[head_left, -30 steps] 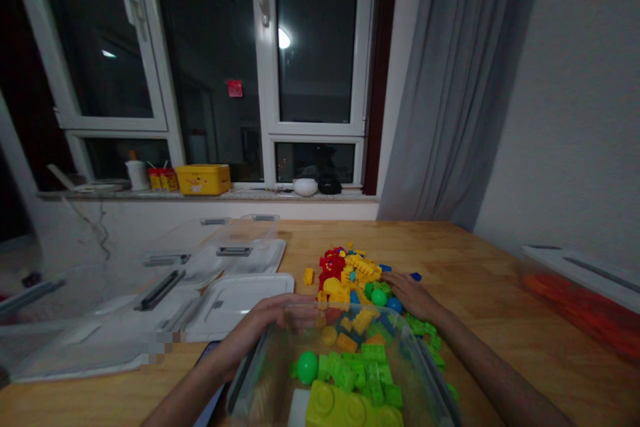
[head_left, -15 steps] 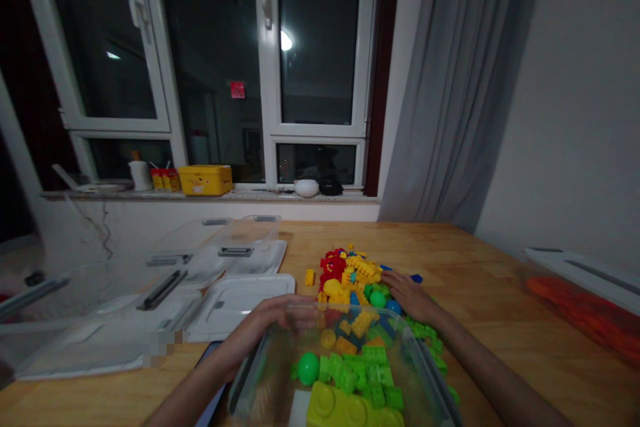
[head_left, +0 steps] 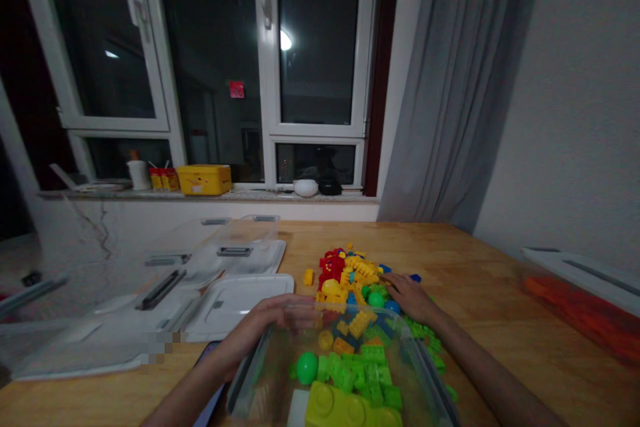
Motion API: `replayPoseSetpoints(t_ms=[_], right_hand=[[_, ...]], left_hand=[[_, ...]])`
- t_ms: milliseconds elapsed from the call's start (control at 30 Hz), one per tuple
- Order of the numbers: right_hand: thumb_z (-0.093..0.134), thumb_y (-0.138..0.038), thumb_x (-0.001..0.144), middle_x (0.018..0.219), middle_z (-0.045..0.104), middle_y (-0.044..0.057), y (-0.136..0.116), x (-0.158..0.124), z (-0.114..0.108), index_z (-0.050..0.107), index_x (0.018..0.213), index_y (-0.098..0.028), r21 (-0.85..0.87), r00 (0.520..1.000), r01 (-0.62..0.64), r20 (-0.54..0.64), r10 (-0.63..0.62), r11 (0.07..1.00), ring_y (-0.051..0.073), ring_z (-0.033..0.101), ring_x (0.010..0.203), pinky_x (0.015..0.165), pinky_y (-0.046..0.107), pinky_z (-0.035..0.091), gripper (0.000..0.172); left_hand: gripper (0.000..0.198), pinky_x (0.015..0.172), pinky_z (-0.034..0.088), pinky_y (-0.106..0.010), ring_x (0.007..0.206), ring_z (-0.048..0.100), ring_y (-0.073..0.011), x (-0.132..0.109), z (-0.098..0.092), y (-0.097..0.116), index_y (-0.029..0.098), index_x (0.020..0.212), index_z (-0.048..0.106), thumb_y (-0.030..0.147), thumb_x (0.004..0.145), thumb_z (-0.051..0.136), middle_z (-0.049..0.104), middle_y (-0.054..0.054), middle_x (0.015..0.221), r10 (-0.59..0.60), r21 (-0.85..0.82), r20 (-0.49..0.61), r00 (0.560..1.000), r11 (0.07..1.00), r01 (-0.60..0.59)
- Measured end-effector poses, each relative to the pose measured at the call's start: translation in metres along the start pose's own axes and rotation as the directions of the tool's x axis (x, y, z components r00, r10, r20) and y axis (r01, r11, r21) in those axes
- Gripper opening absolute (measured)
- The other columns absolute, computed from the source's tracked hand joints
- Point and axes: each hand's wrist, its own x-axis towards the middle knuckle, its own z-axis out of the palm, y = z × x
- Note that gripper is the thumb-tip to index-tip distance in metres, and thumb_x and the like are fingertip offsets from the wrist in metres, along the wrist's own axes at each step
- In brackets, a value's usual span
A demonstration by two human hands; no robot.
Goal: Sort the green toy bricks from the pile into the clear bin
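A clear plastic bin (head_left: 420, 380) stands in front of me with light green blocks (head_left: 353, 373), a green ball (head_left: 307, 368) and a large yellow-green block (head_left: 350, 407) inside. My left hand (head_left: 277, 312) is closed around its far left corner, the fingers showing through the far wall. Beyond the bin lies a heap of toy blocks, with yellow blocks (head_left: 363, 270), red pieces (head_left: 331, 267) and another green ball (head_left: 375, 299). My right hand (head_left: 407, 295) reaches to the heap's right side, fingers stretched out beside the green blocks. Its fingertips are partly hidden among the pieces.
White lids (head_left: 240, 303) and more clear bins (head_left: 250, 230) cover the table's left side. A lidded bin of orange-red pieces (head_left: 575, 307) stands at the right edge. Loose green blocks (head_left: 425, 333) lie under my right forearm. A yellow box (head_left: 204, 180) sits on the windowsill.
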Motion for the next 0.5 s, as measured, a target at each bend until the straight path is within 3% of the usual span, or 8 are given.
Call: replayPoseSetpoints(t_ms=[167,300,500], right_hand=[[0.045,-0.044,0.092,0.109,0.073,0.01,-0.001,-0.002,-0.008,0.07,0.106,-0.021,0.071,0.963,-0.009,-0.267,0.028,0.997,0.027,0.063,0.105,0.095,0.042,0.046,0.037],[0.053,-0.046,0.088,0.094,0.074,0.009,-0.008,-0.006,-0.023,0.069,0.092,-0.02,0.183,0.92,0.001,-0.385,0.07,0.983,0.025,0.067,0.089,0.085,0.039,0.051,0.03],[0.066,-0.049,0.08,0.094,0.074,0.009,-0.042,-0.013,-0.062,0.063,0.108,-0.019,0.448,0.882,0.021,-0.429,0.194,0.894,0.024,0.068,0.086,0.081,0.038,0.053,0.042]], left_hand=[[0.057,0.105,0.039,-0.049,0.113,0.065,-0.0314,0.0,-0.002,-0.001,0.018,0.111,0.072,0.008,0.062,0.045,0.074,-0.007,0.117,-0.005,0.029,-0.037,0.999,1.0,0.006],[0.055,0.103,0.041,-0.046,0.115,0.064,-0.0305,-0.001,-0.001,0.0,0.02,0.109,0.073,0.007,0.063,0.046,0.074,-0.005,0.116,-0.01,0.036,-0.047,0.999,0.999,0.012],[0.056,0.106,0.038,-0.05,0.116,0.062,-0.0313,-0.001,-0.004,-0.003,0.02,0.113,0.071,0.011,0.064,0.046,0.072,-0.006,0.12,-0.003,0.032,-0.015,1.0,0.999,0.003]])
